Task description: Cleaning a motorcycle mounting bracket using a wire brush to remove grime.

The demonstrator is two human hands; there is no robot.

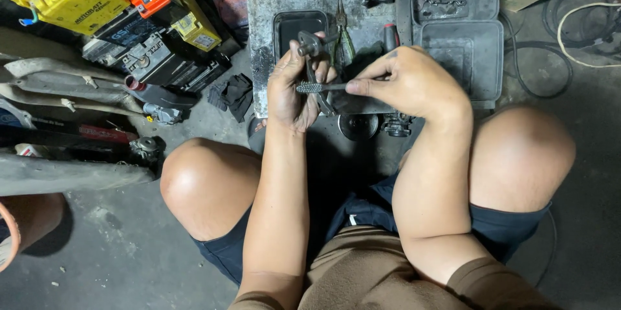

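brush (321,87) level, bristles pointing left | right hand (404,84) pinches its handle | left hand (294,84) grips metal part (312,48)

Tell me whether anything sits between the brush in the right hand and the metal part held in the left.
Nothing visible does: the right hand's small wire brush already lies against the left hand's grey metal part.

Dull grey metal lever part (312,48) and small bristled wire brush (312,87), above a scuffed, stained metal counter (265,6) bearing matt black plastic trays (469,51); rough concrete floor (123,245).
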